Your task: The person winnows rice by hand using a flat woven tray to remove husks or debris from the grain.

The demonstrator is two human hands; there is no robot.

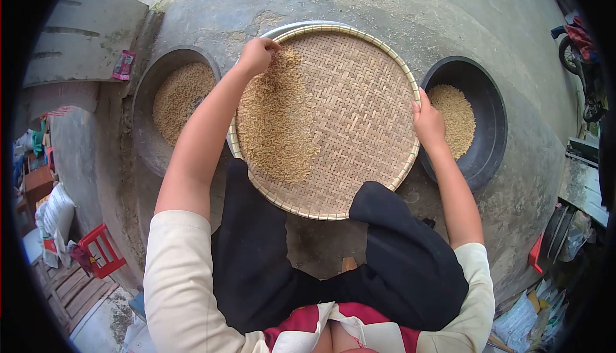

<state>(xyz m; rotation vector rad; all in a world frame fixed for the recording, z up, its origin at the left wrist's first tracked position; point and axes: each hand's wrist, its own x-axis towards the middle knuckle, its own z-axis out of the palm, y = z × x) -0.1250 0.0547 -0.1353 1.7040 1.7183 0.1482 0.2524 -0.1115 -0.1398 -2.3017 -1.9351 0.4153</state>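
A round woven tray (pixel 366 115) rests over my knees, its far side above a pale metal rim. Unhusked grain (pixel 279 128) lies spread on the tray's left part, with darker bits near the top. My left hand (pixel 258 56) is at the upper left edge, fingers pinched together over the grain; what they hold is too small to make out. My right hand (pixel 428 120) grips the tray's right rim, fingers wrapped round it.
Dark tubs (pixel 149 96) (pixel 491 128) holding grain stand on the concrete floor to the left and right. A red plastic stool (pixel 102 250) is at the lower left, and a motorbike (pixel 581 70) stands at the far right.
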